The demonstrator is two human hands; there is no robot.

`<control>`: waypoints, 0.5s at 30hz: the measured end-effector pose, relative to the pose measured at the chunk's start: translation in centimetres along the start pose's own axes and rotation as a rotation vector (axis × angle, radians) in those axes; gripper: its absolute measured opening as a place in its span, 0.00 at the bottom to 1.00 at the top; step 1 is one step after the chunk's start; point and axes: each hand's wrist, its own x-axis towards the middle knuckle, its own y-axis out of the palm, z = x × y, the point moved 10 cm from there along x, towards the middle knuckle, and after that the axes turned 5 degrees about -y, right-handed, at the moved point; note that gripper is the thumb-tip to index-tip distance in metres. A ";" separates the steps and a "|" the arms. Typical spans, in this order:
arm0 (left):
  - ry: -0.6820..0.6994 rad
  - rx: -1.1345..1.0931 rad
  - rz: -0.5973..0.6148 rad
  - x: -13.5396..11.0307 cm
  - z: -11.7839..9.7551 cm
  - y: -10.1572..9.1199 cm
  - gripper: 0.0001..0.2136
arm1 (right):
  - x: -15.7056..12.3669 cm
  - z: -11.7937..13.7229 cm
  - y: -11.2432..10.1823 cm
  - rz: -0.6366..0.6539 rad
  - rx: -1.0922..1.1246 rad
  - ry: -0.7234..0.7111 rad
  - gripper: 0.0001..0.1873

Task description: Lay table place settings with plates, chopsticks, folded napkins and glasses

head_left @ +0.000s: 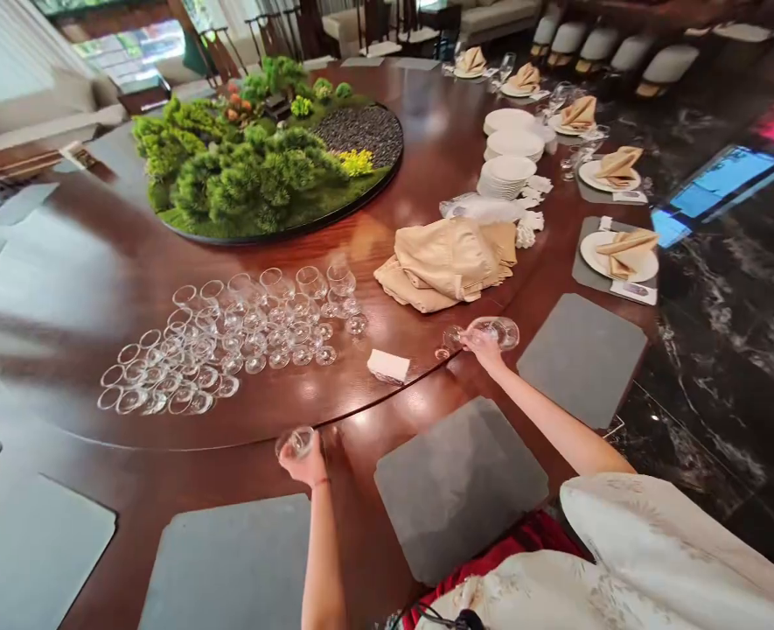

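Note:
My left hand (308, 469) is closed around a small clear glass (300, 439) above the near edge of the round wooden turntable. Farther right, my right hand (484, 347) grips a clear stemmed glass (505, 332) that lies tilted, its bowl to the right. Just left of those fingers is a small glass base (442, 353), whose owner glass I cannot make out. A little white box or folded card (388, 366) sits between my hands on the turntable. Left of it stand many upright clear glasses (255, 325) in close rows.
Folded beige napkins (452, 258) lie behind my right hand, with stacked white plates (508, 175) beyond. Grey placemats (462, 490) ring the table, and several at the right carry plates with napkins (623, 254). A miniature garden (268, 166) fills the centre.

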 end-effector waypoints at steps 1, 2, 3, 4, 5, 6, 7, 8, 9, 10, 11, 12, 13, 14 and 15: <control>0.033 0.039 0.042 -3.1 1.3 -0.3 0.26 | -1.8 -0.8 -3.1 -0.071 0.037 0.036 0.28; 0.064 0.087 0.098 -6.4 2.5 -0.3 0.26 | -3.7 -1.7 -6.1 -0.145 0.068 0.056 0.30; 0.074 0.123 0.141 -9.6 3.9 -0.2 0.26 | -5.6 -2.5 -9.1 -0.217 0.091 0.061 0.31; 0.077 0.139 0.202 -12.9 5.3 0.4 0.25 | -7.7 -3.3 -11.9 -0.287 0.112 0.064 0.32; 0.087 0.158 0.269 -16.2 6.4 1.2 0.24 | -9.8 -4.2 -14.6 -0.350 0.128 0.073 0.33; 0.115 0.183 0.345 -19.6 7.2 2.4 0.24 | -11.8 -5.1 -17.1 -0.404 0.140 0.089 0.33; 0.140 0.197 0.405 -22.9 7.8 3.6 0.23 | -13.7 -6.0 -19.5 -0.449 0.151 0.112 0.33; 0.170 0.190 0.460 -26.2 8.0 4.9 0.22 | -15.4 -6.9 -21.9 -0.486 0.164 0.137 0.34; 0.201 0.161 0.512 -29.5 7.8 6.3 0.22 | -17.0 -7.6 -24.2 -0.510 0.177 0.158 0.34; 0.232 0.110 0.561 -32.7 7.4 7.8 0.22 | -18.3 -8.1 -26.6 -0.526 0.188 0.172 0.34; 0.263 0.044 0.610 -35.8 6.5 9.3 0.22 | -19.5 -8.5 -29.0 -0.537 0.193 0.176 0.33; 0.294 -0.021 0.656 -38.9 5.4 10.8 0.23 | -20.4 -8.6 -31.5 -0.545 0.187 0.171 0.33; 0.323 -0.077 0.699 -41.9 4.1 12.3 0.24 | -21.3 -8.6 -34.2 -0.551 0.168 0.158 0.32; 0.347 -0.119 0.742 -44.9 2.6 13.9 0.26 | -22.0 -8.4 -37.0 -0.559 0.136 0.133 0.32; 0.363 -0.147 0.778 -47.9 1.1 15.4 0.27 | -22.7 -8.0 -39.9 -0.570 0.096 0.103 0.31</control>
